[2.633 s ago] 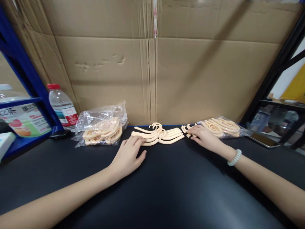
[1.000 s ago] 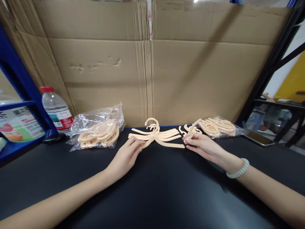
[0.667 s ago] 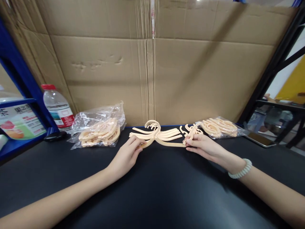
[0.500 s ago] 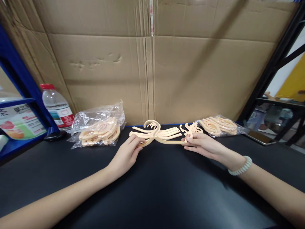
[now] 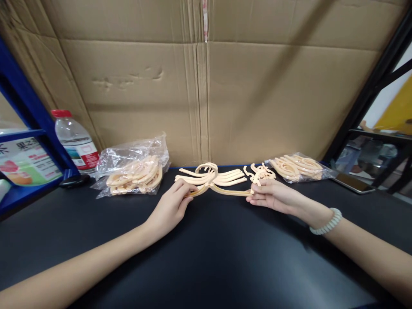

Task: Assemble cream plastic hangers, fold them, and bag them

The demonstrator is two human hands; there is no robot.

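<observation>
A cream plastic clothes hanger (image 5: 230, 192) is held up just above the black table, its hook bent over at the top. My left hand (image 5: 170, 206) is closed around the hanger's left arm, hiding that end. At the tip of the right arm, my right hand (image 5: 278, 196) pinches a small curved cream hook piece (image 5: 256, 185) against the hanger; whether the two are joined I cannot make out. Behind the held hanger lie several matching hangers (image 5: 230, 176), side by side. A small heap of loose hook pieces (image 5: 264, 171) rests just behind my right hand.
To the left are an open clear bag of cream parts (image 5: 135, 178), a red-capped water bottle (image 5: 77, 141) and a dark mouse-like object (image 5: 74, 181). Another bag of parts (image 5: 298, 167) and a phone (image 5: 352, 183) lie at the right. A cardboard wall (image 5: 144, 103) closes off the back.
The hanger in my hands has tipped slightly, and its hook looks flatter. My right hand has barely shifted at the hanger's right tip. The camera view has moved a little.
</observation>
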